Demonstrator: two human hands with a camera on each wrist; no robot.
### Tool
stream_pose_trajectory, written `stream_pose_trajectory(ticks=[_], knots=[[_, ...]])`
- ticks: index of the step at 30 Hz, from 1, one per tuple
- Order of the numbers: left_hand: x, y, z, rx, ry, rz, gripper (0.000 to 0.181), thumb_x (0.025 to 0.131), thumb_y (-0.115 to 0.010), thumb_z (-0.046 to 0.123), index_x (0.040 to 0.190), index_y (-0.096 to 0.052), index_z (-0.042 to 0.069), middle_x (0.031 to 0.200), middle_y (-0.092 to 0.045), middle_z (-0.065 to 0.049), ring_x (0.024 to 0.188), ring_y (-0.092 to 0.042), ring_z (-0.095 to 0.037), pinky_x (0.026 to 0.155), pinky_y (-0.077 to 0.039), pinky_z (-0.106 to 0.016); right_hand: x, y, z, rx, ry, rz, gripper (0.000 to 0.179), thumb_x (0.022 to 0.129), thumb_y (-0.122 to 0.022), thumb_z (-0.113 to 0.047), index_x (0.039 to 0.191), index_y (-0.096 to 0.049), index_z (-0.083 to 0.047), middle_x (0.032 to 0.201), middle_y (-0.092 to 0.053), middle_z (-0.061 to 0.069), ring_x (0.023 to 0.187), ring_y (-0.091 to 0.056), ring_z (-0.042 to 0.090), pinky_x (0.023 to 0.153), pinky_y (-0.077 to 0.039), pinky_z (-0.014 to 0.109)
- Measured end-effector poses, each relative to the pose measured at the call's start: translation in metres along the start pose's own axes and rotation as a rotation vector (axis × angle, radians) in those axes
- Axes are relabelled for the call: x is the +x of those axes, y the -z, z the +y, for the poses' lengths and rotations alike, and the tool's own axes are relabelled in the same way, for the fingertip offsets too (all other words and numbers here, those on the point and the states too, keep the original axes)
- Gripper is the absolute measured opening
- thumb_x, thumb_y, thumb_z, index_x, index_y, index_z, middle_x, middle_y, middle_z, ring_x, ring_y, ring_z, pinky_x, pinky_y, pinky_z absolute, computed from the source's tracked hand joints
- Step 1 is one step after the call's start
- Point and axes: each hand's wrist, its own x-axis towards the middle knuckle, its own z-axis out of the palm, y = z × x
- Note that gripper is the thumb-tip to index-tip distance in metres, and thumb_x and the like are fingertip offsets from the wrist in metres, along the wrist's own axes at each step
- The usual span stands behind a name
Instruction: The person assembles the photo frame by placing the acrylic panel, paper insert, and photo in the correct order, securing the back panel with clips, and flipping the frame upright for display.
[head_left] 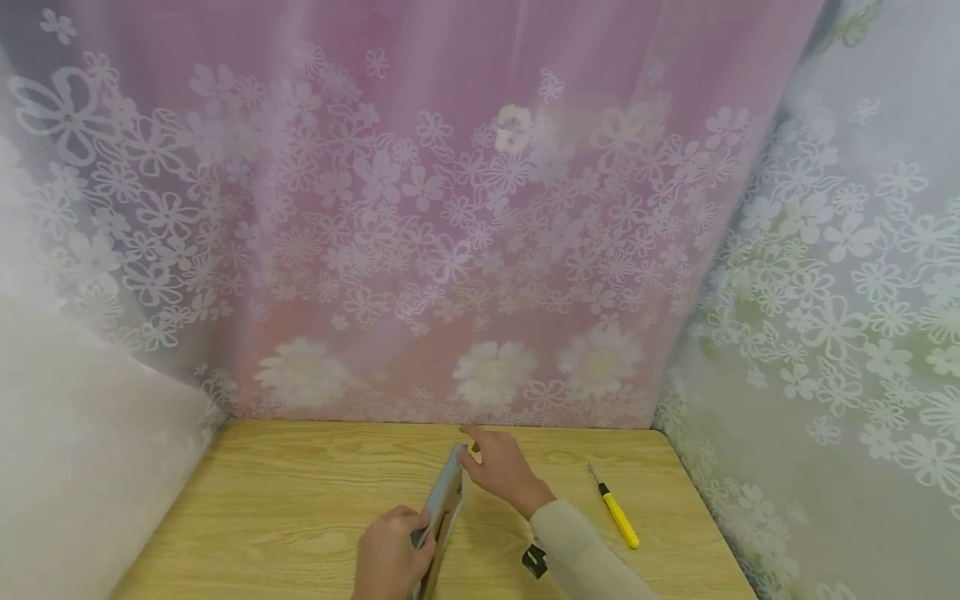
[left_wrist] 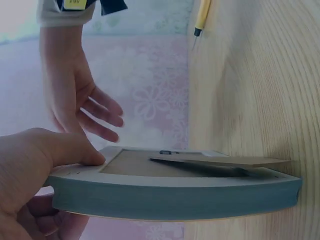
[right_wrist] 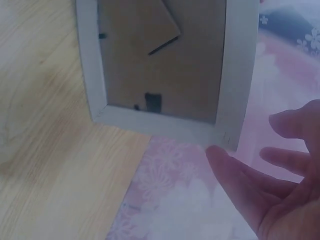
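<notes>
A picture frame (head_left: 447, 492) with a blue-grey edge is tilted up above the wooden table. My left hand (head_left: 390, 554) grips its near side, the thumb (left_wrist: 82, 152) on the back and the fingers curled under the front. In the right wrist view the frame's pale back border (right_wrist: 237, 75) surrounds a brown backing board (right_wrist: 195, 85). From that board a stand flap (left_wrist: 225, 161) sticks out a little. My right hand (head_left: 504, 471) is at the far corner, one fingertip touching or nearly touching it, the other fingers loosely spread (right_wrist: 280, 195).
A yellow-handled screwdriver (head_left: 618, 518) lies on the table (head_left: 300, 475) at the right, its tip pointing away. Beside my right sleeve is a small black object (head_left: 535, 561). Flowered curtains (head_left: 465, 250) hang behind the table and along its sides.
</notes>
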Motion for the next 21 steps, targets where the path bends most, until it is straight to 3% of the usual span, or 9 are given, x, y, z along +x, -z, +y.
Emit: stream_pose_trajectory(ticks=[4, 7, 12, 14, 19, 21], knots=[[0.0, 0.0, 0.004, -0.011, -0.029, -0.023, 0.019, 0.069, -0.091, 0.004, 0.086, -0.082, 0.003, 0.079, -0.076, -0.007, 0.062, -0.072, -0.017, 0.055, -0.055, -0.021, 0.003, -0.005, -0.004, 0.007, -0.006, -0.043, 0.035, 0.103, -0.063, -0.024, 0.129, -0.066, -0.002, 0.08, -0.075, 0.007, 0.063, -0.067, 0.01, 0.055, -0.05, 0.02], [0.0, -0.003, 0.005, -0.013, -0.05, -0.022, 0.019, 0.069, -0.091, 0.004, 0.086, -0.082, 0.003, 0.079, -0.076, -0.006, 0.062, -0.072, -0.016, 0.055, -0.055, -0.021, 0.003, -0.006, -0.007, 0.018, -0.008, -0.063, 0.034, 0.103, -0.062, -0.024, 0.126, -0.067, 0.001, 0.07, -0.073, 0.006, 0.054, -0.063, 0.006, 0.05, -0.047, 0.016], [-0.002, -0.008, 0.008, 0.0, -0.102, -0.003, 0.018, 0.068, -0.091, 0.003, 0.083, -0.081, 0.003, 0.077, -0.075, -0.005, 0.061, -0.071, -0.016, 0.055, -0.054, -0.017, 0.001, -0.006, -0.01, 0.042, -0.026, -0.084, 0.034, 0.104, -0.06, -0.021, 0.123, -0.068, 0.006, 0.052, -0.061, 0.008, 0.036, -0.037, 0.001, 0.043, -0.037, 0.017], [-0.002, -0.01, 0.011, 0.002, -0.119, 0.005, 0.016, 0.069, -0.09, 0.002, 0.082, -0.081, 0.003, 0.076, -0.075, -0.005, 0.059, -0.07, -0.014, 0.054, -0.052, -0.015, 0.0, -0.007, -0.01, 0.036, -0.038, -0.087, 0.033, 0.104, -0.06, -0.022, 0.12, -0.07, 0.005, 0.05, -0.06, 0.007, 0.034, -0.029, 0.0, 0.047, -0.041, 0.02], [-0.005, -0.015, 0.019, 0.009, -0.146, 0.023, 0.016, 0.068, -0.089, 0.002, 0.082, -0.081, 0.004, 0.074, -0.073, -0.004, 0.057, -0.068, -0.01, 0.054, -0.05, -0.012, -0.002, -0.01, -0.006, 0.034, -0.055, -0.06, 0.028, 0.103, -0.062, -0.022, 0.1, -0.077, 0.001, 0.051, -0.062, 0.001, 0.032, -0.035, -0.003, 0.048, -0.045, 0.021], [-0.006, -0.016, 0.021, 0.005, -0.154, 0.022, 0.017, 0.068, -0.089, 0.003, 0.083, -0.081, 0.004, 0.074, -0.074, -0.003, 0.058, -0.068, -0.01, 0.054, -0.05, -0.012, -0.003, -0.011, -0.006, 0.05, -0.067, -0.036, 0.026, 0.101, -0.065, -0.022, 0.094, -0.076, 0.001, 0.049, -0.06, 0.001, 0.032, -0.038, -0.002, 0.039, -0.037, 0.018]])
